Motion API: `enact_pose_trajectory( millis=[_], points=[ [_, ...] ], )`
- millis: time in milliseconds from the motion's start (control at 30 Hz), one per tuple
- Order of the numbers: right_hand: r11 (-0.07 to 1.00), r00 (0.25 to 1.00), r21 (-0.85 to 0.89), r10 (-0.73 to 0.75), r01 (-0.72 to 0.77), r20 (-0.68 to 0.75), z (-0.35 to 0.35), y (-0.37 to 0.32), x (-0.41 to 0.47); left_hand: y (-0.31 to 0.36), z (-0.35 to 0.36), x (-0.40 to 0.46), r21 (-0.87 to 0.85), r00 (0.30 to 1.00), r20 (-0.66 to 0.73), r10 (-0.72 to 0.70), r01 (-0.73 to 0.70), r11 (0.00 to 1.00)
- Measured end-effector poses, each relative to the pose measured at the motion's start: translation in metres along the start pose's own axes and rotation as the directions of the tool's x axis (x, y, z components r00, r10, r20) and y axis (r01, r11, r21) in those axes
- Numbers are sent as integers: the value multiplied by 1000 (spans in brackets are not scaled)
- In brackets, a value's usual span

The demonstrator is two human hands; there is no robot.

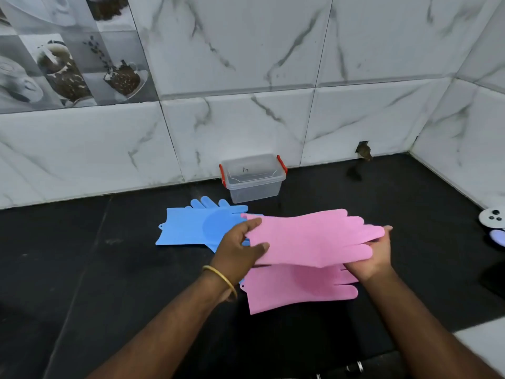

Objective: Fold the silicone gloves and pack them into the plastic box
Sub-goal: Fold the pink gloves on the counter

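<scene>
A pink silicone glove [311,236] is held stretched out above the black counter. My left hand [240,247] grips its cuff end and my right hand [371,258] pinches its finger end. Under it a second pink glove [295,288] lies flat on the counter. A blue glove [196,225] lies flat to the left, fingers toward the wall, partly covered by my left hand. A clear plastic box [254,177] with its lid on and red clips stands against the wall behind the gloves.
The black counter [82,255] meets marble-tiled walls at the back and right. A small white and purple object [494,222] sits at the right edge. A dark hole in the wall [363,150] lies right of the box.
</scene>
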State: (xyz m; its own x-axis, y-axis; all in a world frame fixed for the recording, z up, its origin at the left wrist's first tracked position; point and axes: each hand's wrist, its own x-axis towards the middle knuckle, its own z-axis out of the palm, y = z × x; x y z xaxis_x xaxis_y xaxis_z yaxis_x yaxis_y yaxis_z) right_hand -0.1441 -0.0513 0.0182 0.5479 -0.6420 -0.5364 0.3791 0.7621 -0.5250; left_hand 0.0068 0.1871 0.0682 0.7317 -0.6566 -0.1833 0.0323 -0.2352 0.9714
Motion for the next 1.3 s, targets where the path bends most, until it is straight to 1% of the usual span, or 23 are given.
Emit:
enact_pose_trajectory(
  millis=[67, 133, 233, 367, 467, 567, 733, 900, 1067, 1167, 1300],
  points=[
    [998, 999, 59, 26, -27, 31, -10, 0, 0, -20, 4, -7, -70, 994, 32, -103, 105, 992],
    [998, 997, 52, 34, -38, 70, -17, 1, 2, -39, 6, -10, -31, 989, 40, -143, 144, 989],
    [996, 992, 50, 65, -70, 105, -24, 4, 1, -64, 8, -12, 58, 990, 30, -136, 134, 989],
    [995, 991, 1, 95, -96, 91, -30, 14, -1, -88, 7, -13, 227, 988, 24, -151, 142, 964],
    [997, 997, -23, 77, -76, 31, -36, 22, -1, -99, 6, -13, 310, 991, 40, -124, 106, 945],
    [997, 998, -65, 50, -52, -40, -40, 27, -2, -106, 6, -12, 359, 988, 58, -146, 116, 926],
    [991, 996, -115, 56, -63, -63, -47, 27, -2, -115, 7, -13, 406, 985, 67, -161, 121, 906],
    [987, 998, -158, 1, -10, -60, -45, 24, 0, -118, 9, -12, 448, 987, 47, -156, 119, 886],
    [985, 994, -174, -23, 5, -103, -48, 19, 3, -118, 12, -9, 533, 994, 52, -93, 51, 844],
    [984, 992, -178, -21, -3, -128, -52, 18, 6, -121, 14, -8, 537, 996, 47, -72, 36, 843],
    [975, 990, -221, -19, -12, -137, -56, 18, 9, -122, 16, -8, 540, 996, 28, -87, 58, 840]
  ],
)
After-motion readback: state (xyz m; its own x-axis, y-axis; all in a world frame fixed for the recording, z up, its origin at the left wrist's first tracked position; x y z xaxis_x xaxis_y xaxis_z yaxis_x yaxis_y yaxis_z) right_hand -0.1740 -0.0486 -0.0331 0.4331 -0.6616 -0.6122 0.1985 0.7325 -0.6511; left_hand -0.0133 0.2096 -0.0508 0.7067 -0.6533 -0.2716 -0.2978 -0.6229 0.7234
